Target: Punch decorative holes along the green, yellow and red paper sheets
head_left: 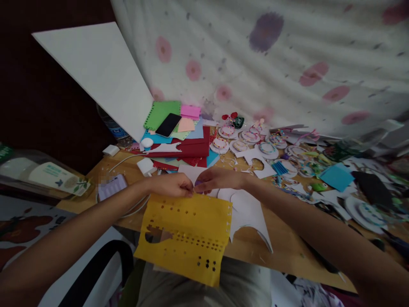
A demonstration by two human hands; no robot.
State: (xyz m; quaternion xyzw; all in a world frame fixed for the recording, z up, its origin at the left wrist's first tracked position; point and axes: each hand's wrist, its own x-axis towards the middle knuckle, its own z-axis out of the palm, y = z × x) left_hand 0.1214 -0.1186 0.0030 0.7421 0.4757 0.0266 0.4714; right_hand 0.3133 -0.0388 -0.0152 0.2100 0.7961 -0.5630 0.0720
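A yellow sheet point(188, 221) with rows of punched holes hangs over the table's front edge, close to my lap. My left hand point(171, 184) is closed on the sheet's top edge. Right beside it, my right hand point(217, 180) has its fingers pressed round a small purple object point(198, 183) at that same edge; most of the object is hidden by the fingers. White paper point(252, 213) with curved cut-outs lies on the table to the right of the yellow sheet.
Coloured papers and a phone point(168, 125) are stacked at the back. Beaded bracelets on white discs point(220, 145) fill the back right. Blue paper squares point(336, 176) lie at the right. A bottle point(47, 172), chargers point(146, 166) and a purple case point(112, 187) are at the left.
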